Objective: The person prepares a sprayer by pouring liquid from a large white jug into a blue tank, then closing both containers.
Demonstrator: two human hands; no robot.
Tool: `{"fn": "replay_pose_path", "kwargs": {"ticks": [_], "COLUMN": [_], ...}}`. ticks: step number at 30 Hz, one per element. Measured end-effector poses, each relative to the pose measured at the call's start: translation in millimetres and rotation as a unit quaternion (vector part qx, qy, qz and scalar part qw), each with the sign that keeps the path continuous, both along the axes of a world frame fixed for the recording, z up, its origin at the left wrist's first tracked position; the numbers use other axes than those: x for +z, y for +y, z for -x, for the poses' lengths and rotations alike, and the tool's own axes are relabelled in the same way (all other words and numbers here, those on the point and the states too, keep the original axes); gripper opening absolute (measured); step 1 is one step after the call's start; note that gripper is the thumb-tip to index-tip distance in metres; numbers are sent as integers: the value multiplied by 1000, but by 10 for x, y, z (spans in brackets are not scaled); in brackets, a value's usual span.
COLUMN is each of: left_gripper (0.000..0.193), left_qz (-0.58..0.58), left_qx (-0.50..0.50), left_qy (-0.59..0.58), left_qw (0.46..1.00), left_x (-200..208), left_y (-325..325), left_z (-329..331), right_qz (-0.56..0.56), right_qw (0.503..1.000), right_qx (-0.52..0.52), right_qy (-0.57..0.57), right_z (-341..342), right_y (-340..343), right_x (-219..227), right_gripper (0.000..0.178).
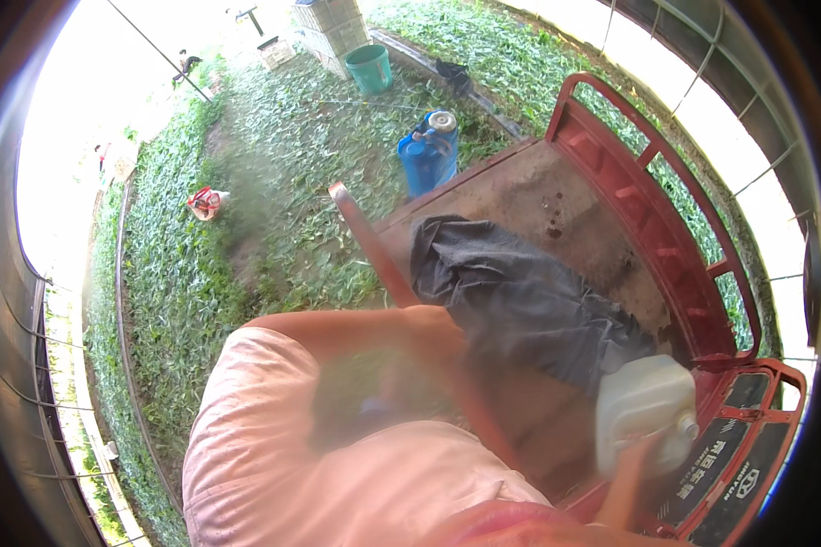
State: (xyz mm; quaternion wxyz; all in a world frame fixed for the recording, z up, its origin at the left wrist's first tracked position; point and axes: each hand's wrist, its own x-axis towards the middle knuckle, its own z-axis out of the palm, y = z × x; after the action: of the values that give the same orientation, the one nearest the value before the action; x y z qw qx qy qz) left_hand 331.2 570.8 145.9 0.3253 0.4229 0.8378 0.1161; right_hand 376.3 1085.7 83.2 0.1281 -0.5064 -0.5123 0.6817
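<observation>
A whitish, translucent plastic jug (645,401) with a cap lies tilted at the right of the red cargo bed. My right hand (639,453) is closed on the jug, its fingers partly hidden against it. At the middle, my left hand (436,333) rests at the red side rail (374,246) of the bed, beside a crumpled dark grey cloth (520,287). The left fingers look blurred, and I cannot make out whether they grip the rail or the cloth. The cloth spreads across the bed as far as the jug.
The red end frame (666,219) of the cargo bed rises on the far right. Past the rail stand a blue tank (427,159) and a green bucket (368,70), near stacked crates (330,27). A red-and-white bag (207,203) lies among the low plants.
</observation>
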Motion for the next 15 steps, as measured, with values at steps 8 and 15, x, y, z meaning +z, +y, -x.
{"fn": "replay_pose_path", "kwargs": {"ticks": [8, 15], "left_gripper": [67, 66], "left_qz": [-24, -75], "left_qx": [4, 13], "left_qy": [19, 79], "left_qw": [1000, 994], "left_x": [211, 31], "left_y": [-36, -260], "left_z": [-111, -110], "right_qz": [60, 79], "right_qw": [997, 987], "right_qx": [5, 110], "right_qy": [-49, -85], "right_z": [-562, -608], "right_y": [-146, -382], "right_x": [-289, -508], "right_gripper": [55, 48]}}
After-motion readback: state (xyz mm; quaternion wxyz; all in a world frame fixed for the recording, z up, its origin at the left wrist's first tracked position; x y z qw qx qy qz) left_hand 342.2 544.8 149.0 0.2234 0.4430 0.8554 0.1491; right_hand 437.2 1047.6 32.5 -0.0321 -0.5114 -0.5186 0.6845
